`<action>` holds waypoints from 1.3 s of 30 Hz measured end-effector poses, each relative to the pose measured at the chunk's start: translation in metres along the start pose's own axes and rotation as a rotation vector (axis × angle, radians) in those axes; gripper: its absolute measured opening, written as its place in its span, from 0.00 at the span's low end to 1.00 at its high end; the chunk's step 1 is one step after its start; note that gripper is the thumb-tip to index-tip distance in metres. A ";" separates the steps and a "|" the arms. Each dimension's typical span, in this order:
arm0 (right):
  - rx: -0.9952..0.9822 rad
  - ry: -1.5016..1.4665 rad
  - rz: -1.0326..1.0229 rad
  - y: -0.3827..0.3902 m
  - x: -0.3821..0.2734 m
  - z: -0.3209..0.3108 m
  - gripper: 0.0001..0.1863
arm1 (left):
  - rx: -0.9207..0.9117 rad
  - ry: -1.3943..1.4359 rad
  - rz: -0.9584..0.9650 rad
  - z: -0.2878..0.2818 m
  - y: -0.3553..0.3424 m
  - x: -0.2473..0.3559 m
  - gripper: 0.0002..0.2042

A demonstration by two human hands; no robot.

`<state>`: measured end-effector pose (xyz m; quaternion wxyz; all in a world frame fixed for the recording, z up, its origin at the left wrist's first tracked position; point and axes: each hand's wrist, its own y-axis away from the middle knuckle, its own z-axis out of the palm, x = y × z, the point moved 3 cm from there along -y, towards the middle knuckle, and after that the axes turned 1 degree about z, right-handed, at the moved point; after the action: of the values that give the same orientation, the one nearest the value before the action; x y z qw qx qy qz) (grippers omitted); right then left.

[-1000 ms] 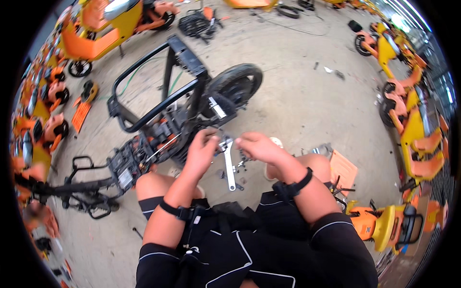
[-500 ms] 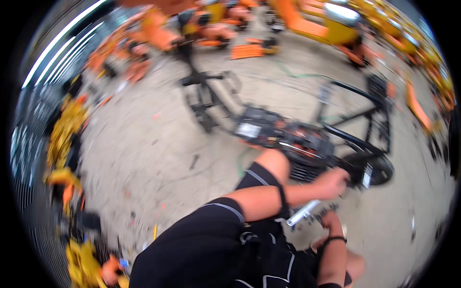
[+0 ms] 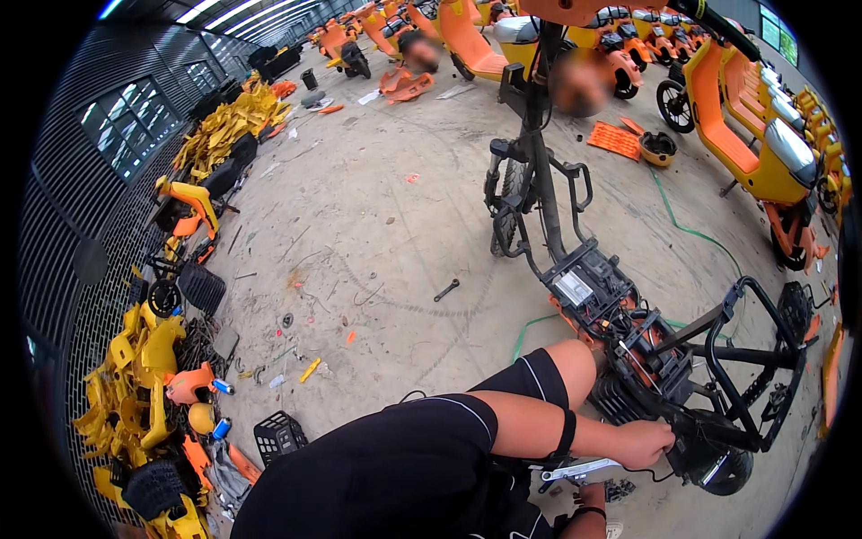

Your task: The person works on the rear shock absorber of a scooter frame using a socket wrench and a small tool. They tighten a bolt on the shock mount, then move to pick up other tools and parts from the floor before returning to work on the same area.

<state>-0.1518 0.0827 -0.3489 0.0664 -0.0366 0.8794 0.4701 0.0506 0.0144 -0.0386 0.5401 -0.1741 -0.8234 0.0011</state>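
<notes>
A stripped scooter frame (image 3: 541, 171) lies across the floor at the right, with its dark battery tray and wiring (image 3: 575, 286) exposed. My left hand (image 3: 642, 444) is closed beside the black rear wheel (image 3: 709, 454). A silver wrench (image 3: 575, 470) with a ring-like end runs in under that hand, which seems to grip it; the far part is hidden. Lower down is my right hand (image 3: 590, 496), partly covered by my clothing and cut short in view, so its fingers are unclear. Small dark metal pieces (image 3: 618, 490) lie close to it.
A loose wrench (image 3: 446, 289) lies on the concrete. Yellow body panels (image 3: 135, 386) heap along the left wall, near a black crate (image 3: 278, 437). Orange and yellow scooters (image 3: 736, 135) line the far right. A green hose (image 3: 687, 229) crosses the floor behind the frame.
My view has swung, shifting the scooter frame rightward and showing more of the left wall. My left hand stays by the rear wheel. My right hand sits lower and is less visible.
</notes>
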 end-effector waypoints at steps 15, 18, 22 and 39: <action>-0.047 0.009 -0.029 -0.009 -0.023 0.023 0.10 | -0.263 -0.155 -0.058 0.021 0.020 0.004 0.10; -0.037 0.018 -0.051 -0.010 -0.033 0.015 0.11 | -0.258 -0.183 -0.038 0.026 0.014 -0.006 0.09; -0.007 0.011 -0.061 -0.010 -0.041 0.001 0.11 | -0.280 -0.192 -0.039 0.030 0.008 -0.010 0.09; 0.212 -0.115 -0.148 0.004 -0.075 -0.009 0.13 | -0.420 -0.437 0.074 0.001 0.011 0.006 0.11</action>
<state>-0.0794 0.0772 -0.3294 0.1547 -0.0673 0.9138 0.3695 0.0509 0.0263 -0.0355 0.3018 -0.3076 -0.8954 -0.1121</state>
